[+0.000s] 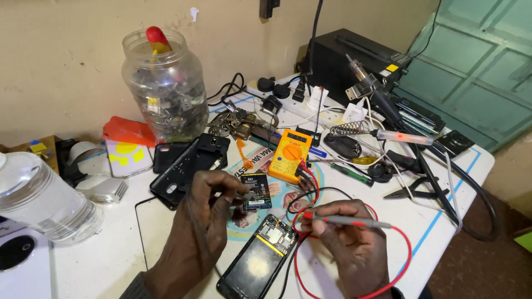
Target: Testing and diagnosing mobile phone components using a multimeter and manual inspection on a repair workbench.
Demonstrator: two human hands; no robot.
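Your left hand (213,194) pinches a phone battery (256,191); your right hand (346,232) grips a red multimeter probe (346,221) above an opened phone (259,258).

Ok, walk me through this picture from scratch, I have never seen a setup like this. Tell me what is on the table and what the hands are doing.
There is no machine here: a person works with two bare hands, and the one picture comes from a camera on their head, looking down at a cluttered white table.

The left hand holds a small dark phone battery; whether it also grips a probe I cannot tell. The right hand holds a probe with a red lead, wired to the yellow multimeter.

Below the hands lies an opened phone, its circuit board showing. A black phone back cover lies to the left. Around them: a clear plastic jar of parts, a soldering iron, pliers, a power strip and a black box unit.
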